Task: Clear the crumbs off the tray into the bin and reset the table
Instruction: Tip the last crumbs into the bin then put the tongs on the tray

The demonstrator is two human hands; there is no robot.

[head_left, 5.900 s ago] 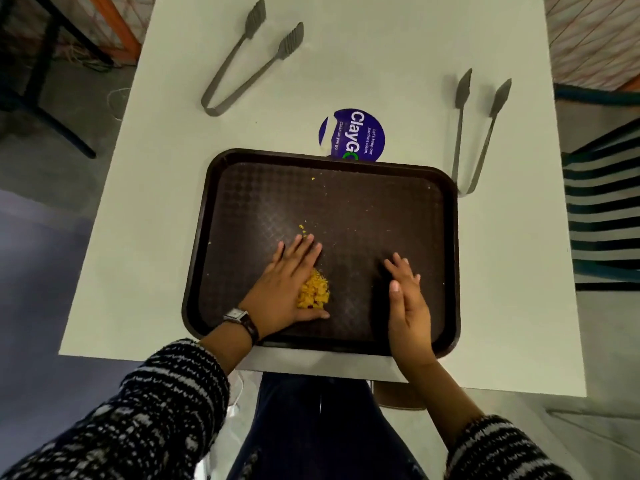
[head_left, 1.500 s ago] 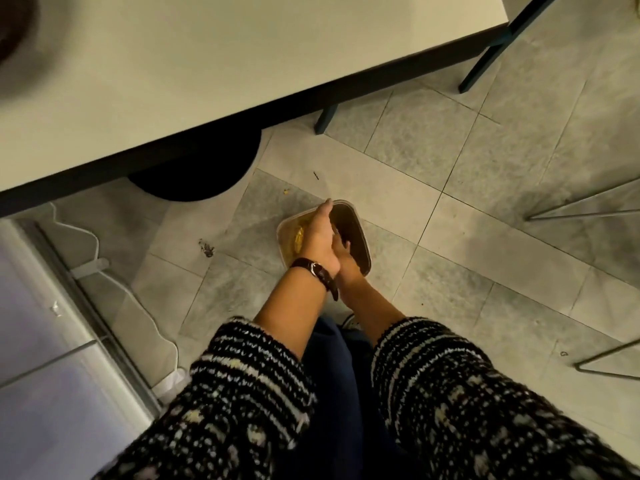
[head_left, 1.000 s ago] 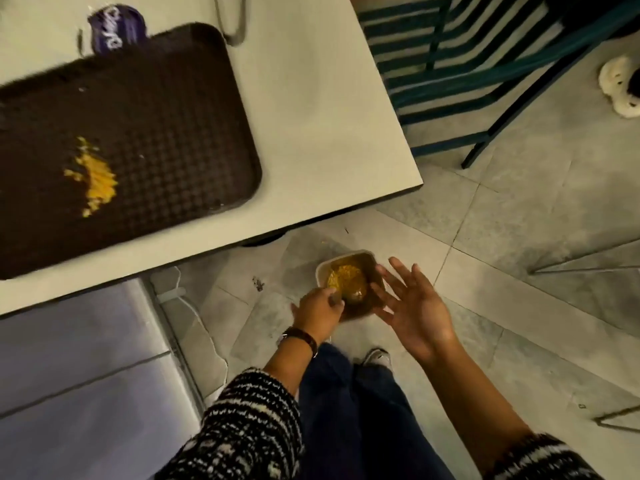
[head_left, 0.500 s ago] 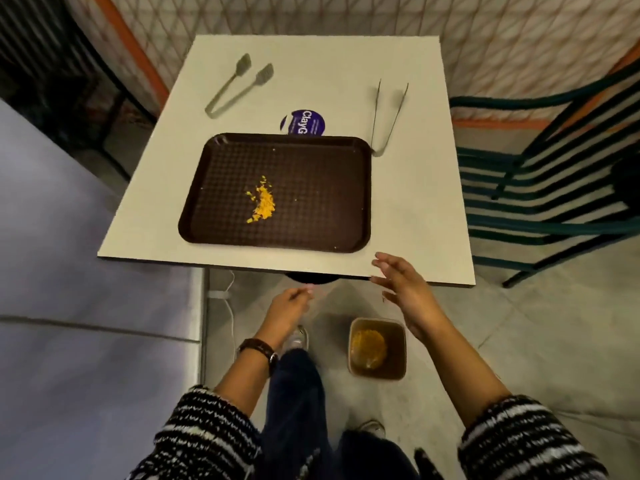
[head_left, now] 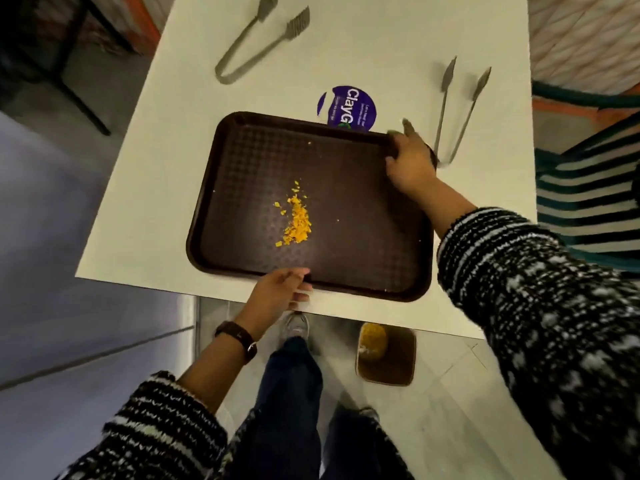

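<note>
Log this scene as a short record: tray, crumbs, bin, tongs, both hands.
tray: brown, on the white table
crumbs: yellow pile left of tray centre
bin: on floor by table's near edge, crumbs inside
tongs: two pairs, beyond the tray
right hand: grips tray's far right corner
left hand: at tray's near rim, grip unclear

Sleeves chunky knit, black with white flecks and broken stripes: left sleeve, right sleeve, cuffs ending mid-forearm. Wristwatch, dark brown strap, dark case, on wrist behind left grip. Dark blue trousers. Grey lace-up shoe, pale toe, below trouser hem.
</note>
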